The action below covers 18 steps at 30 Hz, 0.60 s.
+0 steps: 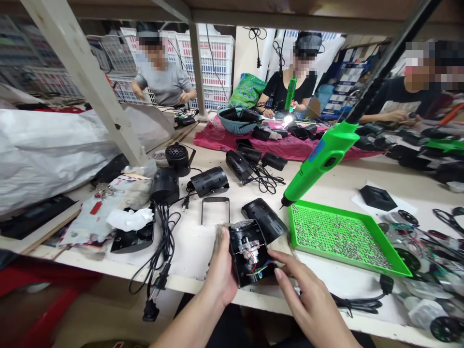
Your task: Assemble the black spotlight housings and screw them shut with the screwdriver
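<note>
Black casing (239, 271) lies open in the grip of the left hand (222, 270) by the near edge of the table (194, 249); whether the right hand (306, 290), at its rim, grasps anything is unclear. One snag could tug the wires (268, 263) loose.

A pale tabletop (184, 251) spreads across the middle, evenly lit. An overhead shelf (282, 6) crosses at twelve o'clock; a white post (89, 79) slants at ten. Beyond, stacked white crates (217, 72) stand near twelve beside a cream wall (244, 60).
</note>
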### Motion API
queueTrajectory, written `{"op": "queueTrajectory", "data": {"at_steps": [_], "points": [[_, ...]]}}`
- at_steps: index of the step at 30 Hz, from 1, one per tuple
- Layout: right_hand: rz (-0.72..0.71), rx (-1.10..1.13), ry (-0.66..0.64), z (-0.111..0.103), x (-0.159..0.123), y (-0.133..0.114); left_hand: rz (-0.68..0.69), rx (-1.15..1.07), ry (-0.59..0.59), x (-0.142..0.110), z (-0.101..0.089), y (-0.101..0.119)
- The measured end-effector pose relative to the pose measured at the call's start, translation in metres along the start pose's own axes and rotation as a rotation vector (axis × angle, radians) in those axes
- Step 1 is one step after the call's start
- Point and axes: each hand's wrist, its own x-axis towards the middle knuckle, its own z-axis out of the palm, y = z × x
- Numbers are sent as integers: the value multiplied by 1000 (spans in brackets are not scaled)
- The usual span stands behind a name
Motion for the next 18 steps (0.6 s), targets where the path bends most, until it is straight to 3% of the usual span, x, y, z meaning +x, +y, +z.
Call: {"op": "queueTrajectory", "data": {"at_steps": [3,18], "points": [[-1,3,11,1,0,-2,-28,-5,-57,1,-2,1],[-8,45,-6,5,-4,-4,-89,-26,-71,3,-8,6]]}}
